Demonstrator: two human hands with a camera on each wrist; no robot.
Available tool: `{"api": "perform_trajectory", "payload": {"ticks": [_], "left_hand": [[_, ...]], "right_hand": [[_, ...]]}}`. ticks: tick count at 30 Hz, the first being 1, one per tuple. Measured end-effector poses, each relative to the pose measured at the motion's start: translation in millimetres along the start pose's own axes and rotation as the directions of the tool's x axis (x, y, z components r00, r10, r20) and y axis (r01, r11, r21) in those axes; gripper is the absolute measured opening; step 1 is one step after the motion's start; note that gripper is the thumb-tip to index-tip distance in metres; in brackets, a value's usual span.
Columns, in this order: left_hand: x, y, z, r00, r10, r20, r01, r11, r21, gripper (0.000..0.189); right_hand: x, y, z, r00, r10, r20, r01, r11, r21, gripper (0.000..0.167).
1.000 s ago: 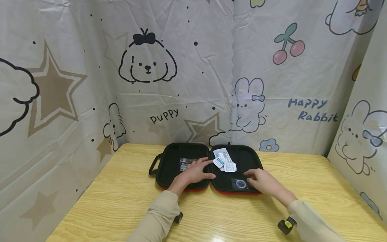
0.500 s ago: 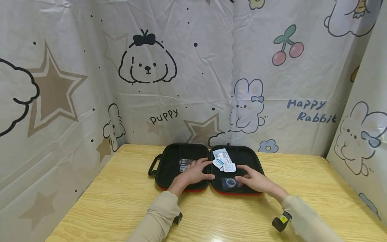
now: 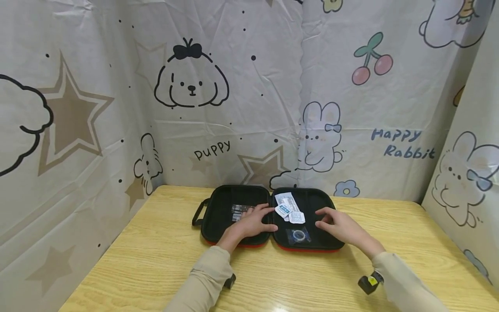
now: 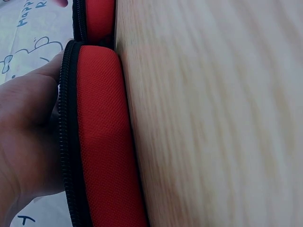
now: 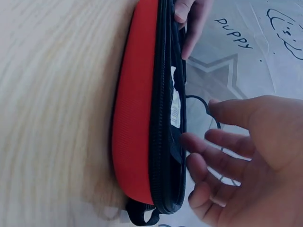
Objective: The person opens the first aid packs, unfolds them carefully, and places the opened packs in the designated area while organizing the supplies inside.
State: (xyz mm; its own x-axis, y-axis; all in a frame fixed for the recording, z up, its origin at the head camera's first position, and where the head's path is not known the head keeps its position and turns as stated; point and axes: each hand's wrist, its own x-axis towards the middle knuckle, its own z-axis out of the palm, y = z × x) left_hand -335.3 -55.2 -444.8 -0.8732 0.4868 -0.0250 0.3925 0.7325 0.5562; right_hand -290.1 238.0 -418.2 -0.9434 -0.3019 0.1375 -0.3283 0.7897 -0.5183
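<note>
An unfolded black-lined case (image 3: 323,203) with a red shell (image 5: 135,109) lies on the table. My left hand (image 3: 252,222) reaches into its left half near the hinge, fingers spread; the case wall hides its fingertips in the left wrist view. Beside those fingers is a clear packet (image 3: 236,211) of small items, partly covered. Several white packets (image 3: 287,207) overlap in the right half. Below them lies a clear packet with a pale ring-shaped item (image 3: 299,235). Over the right edge, my right hand (image 3: 343,225) hovers with loosely bent fingers, holding nothing.
A black carry handle (image 3: 198,213) sticks out from the case's left side. The wooden table (image 3: 288,277) extends in front, and a printed cloth (image 3: 253,108) hangs behind and along both sides. Each wrist wears a small black camera (image 3: 368,284).
My right hand shifted the clear packet with the ring-shaped item leftward, then drew back right, leaving it below the white packets. My left hand has stayed in place.
</note>
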Motion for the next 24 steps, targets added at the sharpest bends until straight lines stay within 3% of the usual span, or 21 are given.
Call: {"api": "perform_trajectory", "payload": {"ticks": [10,18,24], "left_hand": [[-1.2,1.0,-0.7,1.000,-0.004,0.002,0.004,1.000,-0.012,0.069],[-2.0,2.0,0.3,1.000,-0.007,0.007,0.007,1.000,-0.009,0.069],[-1.6,2.1,-0.8,1.000,-0.011,0.004,0.011,1.000,-0.007,0.069]], "right_hand": [[18.4,-1.8,-3.9,0.996,-0.081,-0.045,0.080,0.997,-0.019,0.035],[33.3,-3.4,-1.5,0.996,-0.084,-0.009,0.084,0.996,-0.023,0.036],[48.1,-2.9,-0.5,0.990,-0.137,0.018,0.137,0.990,-0.032,0.038]]}}
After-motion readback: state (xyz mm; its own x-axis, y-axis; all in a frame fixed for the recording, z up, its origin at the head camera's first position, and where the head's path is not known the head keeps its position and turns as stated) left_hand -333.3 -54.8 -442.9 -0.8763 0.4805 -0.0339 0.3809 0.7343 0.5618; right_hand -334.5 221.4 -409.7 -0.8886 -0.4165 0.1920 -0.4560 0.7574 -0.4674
